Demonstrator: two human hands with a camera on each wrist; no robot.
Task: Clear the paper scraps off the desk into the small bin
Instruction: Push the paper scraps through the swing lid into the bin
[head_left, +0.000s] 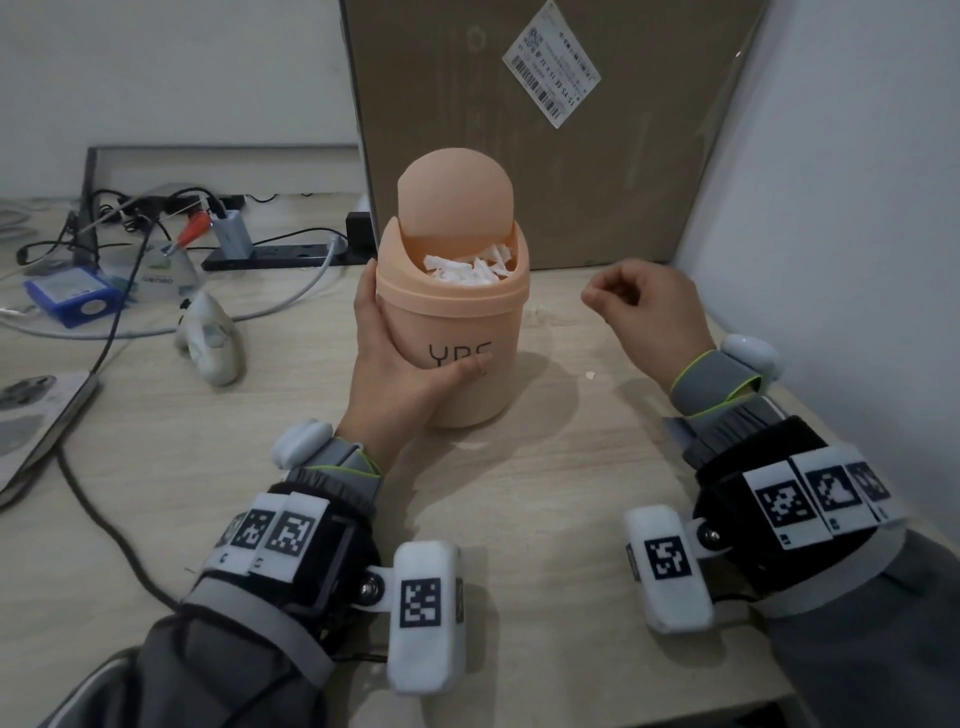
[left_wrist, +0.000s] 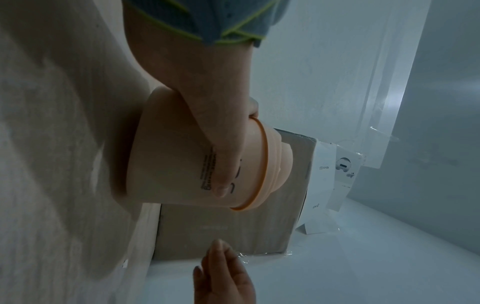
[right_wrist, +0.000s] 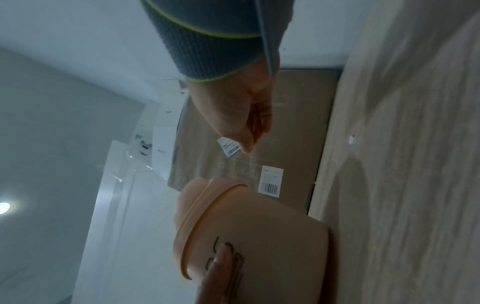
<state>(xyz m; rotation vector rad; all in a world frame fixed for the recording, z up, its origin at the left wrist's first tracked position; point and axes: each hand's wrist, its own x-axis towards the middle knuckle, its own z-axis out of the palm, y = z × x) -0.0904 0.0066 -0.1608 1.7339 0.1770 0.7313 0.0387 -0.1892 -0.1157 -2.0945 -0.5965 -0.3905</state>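
Note:
A small peach bin (head_left: 457, 343) stands upright on the wooden desk (head_left: 519, 493). Its swing lid (head_left: 455, 195) is tipped back, and white paper scraps (head_left: 470, 267) fill the opening. My left hand (head_left: 382, 338) grips the bin's body, thumb across the front lettering; the left wrist view shows the same hold on the bin (left_wrist: 176, 164). My right hand (head_left: 605, 300) hovers to the right of the rim with loosely curled fingers and holds nothing that I can see. One tiny white scrap (head_left: 589, 374) lies on the desk to the right of the bin, also seen as a scrap (right_wrist: 351, 139) in the right wrist view.
A large cardboard box (head_left: 545, 130) stands right behind the bin, and a white wall (head_left: 857, 208) closes off the right side. To the left lie cables, a power strip (head_left: 270, 254), a blue box (head_left: 72, 299) and a white handheld device (head_left: 208, 338).

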